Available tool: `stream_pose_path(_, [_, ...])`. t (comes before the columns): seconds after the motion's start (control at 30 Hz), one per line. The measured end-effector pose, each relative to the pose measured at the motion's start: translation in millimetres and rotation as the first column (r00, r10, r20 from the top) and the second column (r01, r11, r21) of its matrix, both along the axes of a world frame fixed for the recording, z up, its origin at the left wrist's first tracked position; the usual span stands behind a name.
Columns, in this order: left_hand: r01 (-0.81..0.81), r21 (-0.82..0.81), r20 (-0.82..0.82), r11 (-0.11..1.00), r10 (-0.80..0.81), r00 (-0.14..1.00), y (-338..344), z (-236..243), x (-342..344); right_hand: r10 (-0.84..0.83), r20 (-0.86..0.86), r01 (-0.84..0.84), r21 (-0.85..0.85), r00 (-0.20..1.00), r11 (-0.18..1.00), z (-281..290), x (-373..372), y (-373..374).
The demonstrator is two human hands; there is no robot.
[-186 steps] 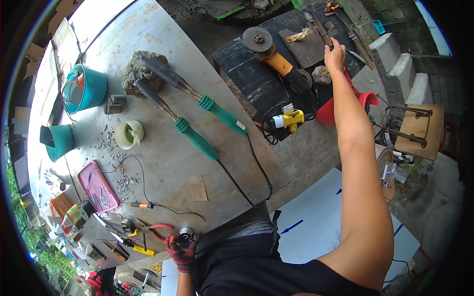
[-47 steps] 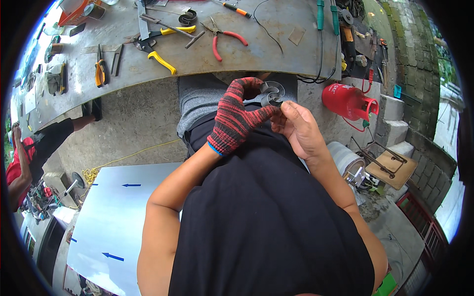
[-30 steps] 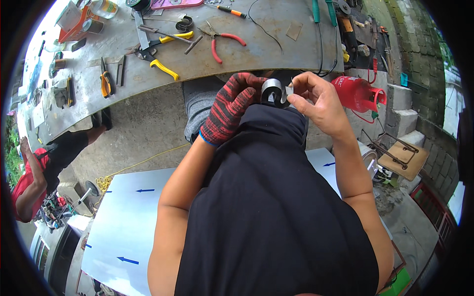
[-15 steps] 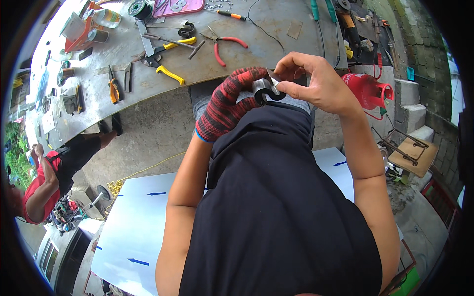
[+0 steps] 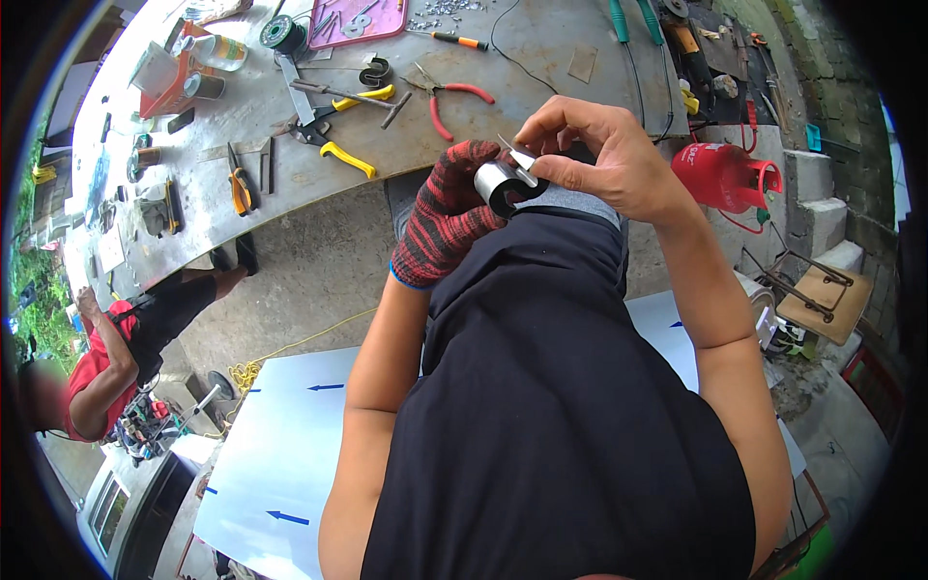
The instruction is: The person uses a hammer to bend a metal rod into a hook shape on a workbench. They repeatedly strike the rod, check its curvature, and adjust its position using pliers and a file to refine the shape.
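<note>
Leftmost, a person [image 5: 104,372] in red stands beside a metal bench [image 5: 464,68]. Along the bench lie orange-handled pliers [image 5: 239,182], yellow-handled snips [image 5: 348,160] and red-handled pliers [image 5: 434,89]. Below its near edge, at the wearer's waist, the left hand [image 5: 437,220], in a red-and-black glove, grips a shiny curled strip [image 5: 495,184] by its left side. The bare right hand [image 5: 614,159] pinches the strip's upper end between thumb and fingers. Farther right, a red cylinder [image 5: 713,179] lies tilted near a folding stool [image 5: 829,302].
</note>
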State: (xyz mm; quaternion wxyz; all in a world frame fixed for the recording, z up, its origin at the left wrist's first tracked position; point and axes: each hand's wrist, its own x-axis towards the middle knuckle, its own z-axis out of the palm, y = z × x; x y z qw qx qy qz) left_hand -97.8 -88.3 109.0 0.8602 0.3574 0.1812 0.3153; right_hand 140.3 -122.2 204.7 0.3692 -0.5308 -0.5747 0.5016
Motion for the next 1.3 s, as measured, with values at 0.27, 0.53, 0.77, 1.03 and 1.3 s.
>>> stream_pose_path(0.27, [-0.1,-0.08,0.031,0.992,0.103,0.994,-0.8,-5.0,-0.8,-0.053,0.049,0.046,0.141,0.997,0.989,-4.2,-8.9,9.6])
stream_pose_path(0.53, [-0.089,0.162,-0.38,0.983,0.146,0.914,15.4,-2.9,-19.3,-0.047,0.177,0.02,0.151,0.983,0.988,-39.5,-9.8,30.5])
stream_pose_path(0.77, [-0.306,0.215,-0.423,0.927,0.371,0.827,23.0,-30.3,-28.5,-0.102,0.026,0.104,-0.075,0.994,0.992,-86.4,-26.2,66.2])
stream_pose_path(1.03, [-0.468,0.054,-0.32,0.882,0.46,0.829,34.9,-45.0,-42.8,-0.331,0.723,0.202,0.263,0.606,0.943,-200.8,-51.8,101.6])
stream_pose_path(1.3, [-0.548,0.046,-0.356,0.835,0.526,0.772,43.4,-52.4,-42.2,-0.133,0.634,0.178,-0.008,0.762,0.984,-199.0,-42.8,112.2])
